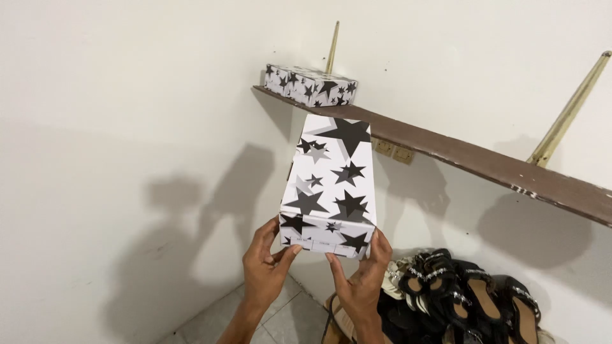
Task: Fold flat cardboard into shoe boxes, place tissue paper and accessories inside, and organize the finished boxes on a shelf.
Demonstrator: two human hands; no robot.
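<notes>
I hold a white shoe box with black and grey stars [331, 185] up in front of me, its far end raised toward the brown wall shelf [484, 162]. My left hand [264, 264] grips the box's near left corner from below. My right hand [360, 277] clasps the near right corner, thumb on the end panel. A second star-patterned box [310, 85] lies on the shelf's far left end, against the wall.
Gold angled brackets [567, 118] support the shelf from above. A pile of black strappy sandals [452, 290] lies on the floor at lower right. Wall sockets [392, 151] sit under the shelf. Grey floor tiles [210, 325] show at the bottom.
</notes>
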